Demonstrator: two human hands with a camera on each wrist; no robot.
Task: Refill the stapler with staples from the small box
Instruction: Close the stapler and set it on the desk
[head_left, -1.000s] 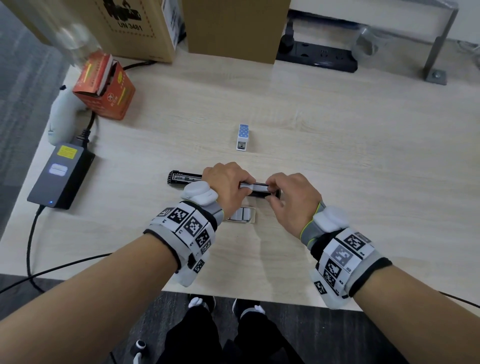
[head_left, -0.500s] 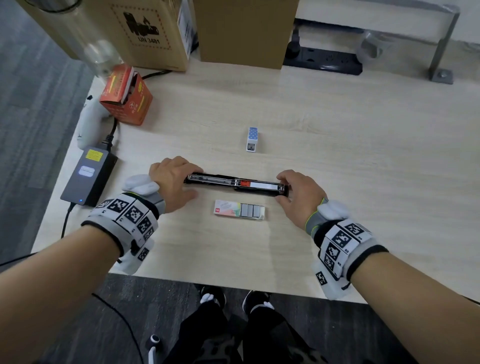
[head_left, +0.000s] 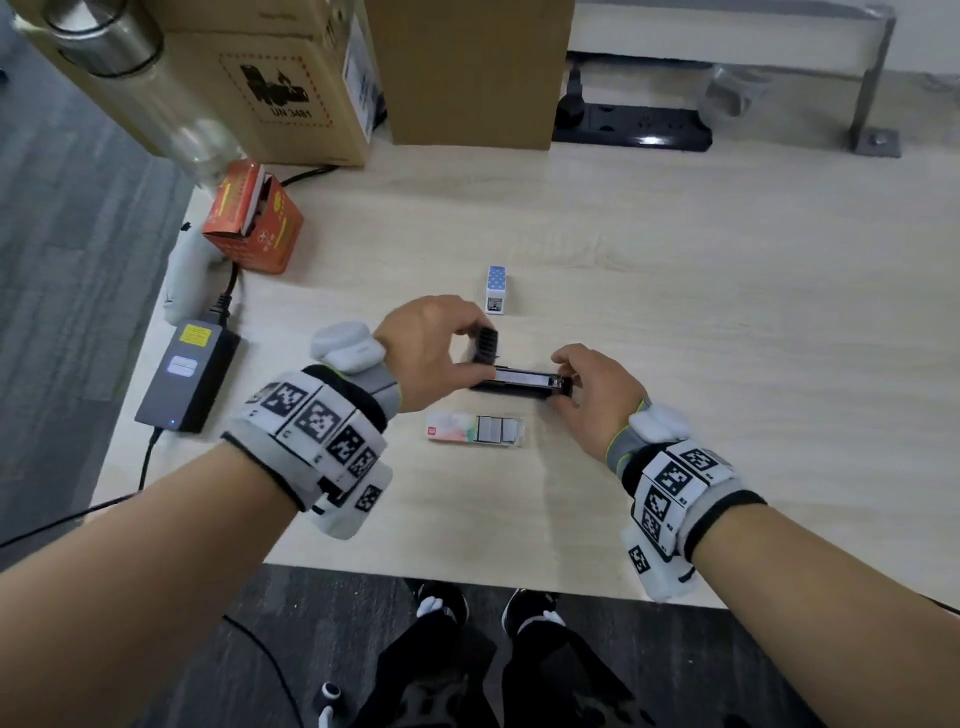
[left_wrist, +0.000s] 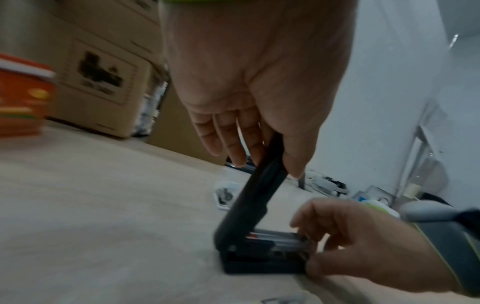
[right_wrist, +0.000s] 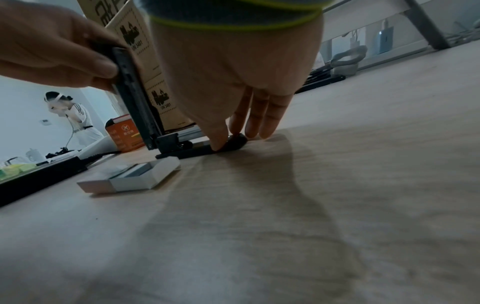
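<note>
The black stapler (head_left: 524, 382) lies across the table's middle with its silver magazine showing. Its top arm (left_wrist: 259, 185) stands steeply up from the hinge at the left end. My left hand (head_left: 431, 343) pinches the upper end of that arm between thumb and fingers (left_wrist: 233, 152). My right hand (head_left: 587, 384) grips the stapler's front end on the table, thumb on the near side (right_wrist: 218, 144). The small staple box (head_left: 475, 428) lies slid open just in front of the stapler, with grey staple strips inside (right_wrist: 130, 179).
A small white box with a blue dotted top (head_left: 497, 288) stands behind the stapler. At the left are an orange carton (head_left: 254, 223) and a grey power adapter (head_left: 187, 374) with its cable. Cardboard boxes (head_left: 291, 78) and a power strip (head_left: 631, 130) line the back.
Half a second ago the stapler lay folded out flat. My left hand has since swung its top arm up and to the right to near upright. My right hand stays on the front end.
</note>
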